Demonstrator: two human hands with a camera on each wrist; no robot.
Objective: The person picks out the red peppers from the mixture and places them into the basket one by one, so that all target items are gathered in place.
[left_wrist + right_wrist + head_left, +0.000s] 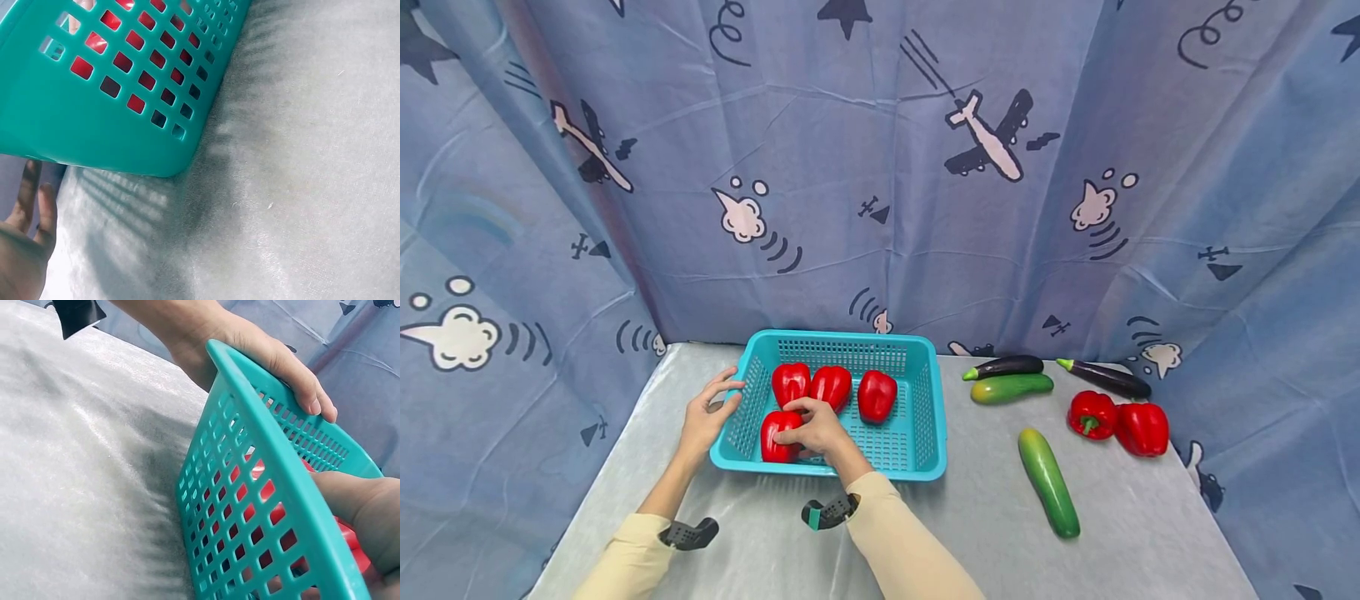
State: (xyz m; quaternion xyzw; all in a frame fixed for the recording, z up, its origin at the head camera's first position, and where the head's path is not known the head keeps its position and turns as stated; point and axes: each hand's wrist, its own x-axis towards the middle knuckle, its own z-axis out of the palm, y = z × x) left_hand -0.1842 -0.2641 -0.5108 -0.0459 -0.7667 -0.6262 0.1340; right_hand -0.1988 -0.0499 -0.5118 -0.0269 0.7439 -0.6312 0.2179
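A turquoise plastic basket [942, 417] with lattice walls holds several red bell peppers. Over its left rim lies my left hand [703, 415], fingers loosely extended and touching the edge; part of it also shows beside the basket wall in the left wrist view. Inside the front left corner, my right hand [818, 431] grips a red bell pepper [775, 437] from above, fingers on top and thumb against its side. Behind that one sit two more bell peppers, a left one [790, 382] and a middle one [832, 385]. Another bell pepper [877, 397] lies apart, right of centre.
Right of the basket lie two eggplants, one near [1011, 365] and one far [1108, 379], a cucumber [1015, 388], a larger cucumber [1049, 483] and two touching red bell peppers [1142, 429]. A patterned blue curtain [850, 208] borders the grey tabletop [970, 533].
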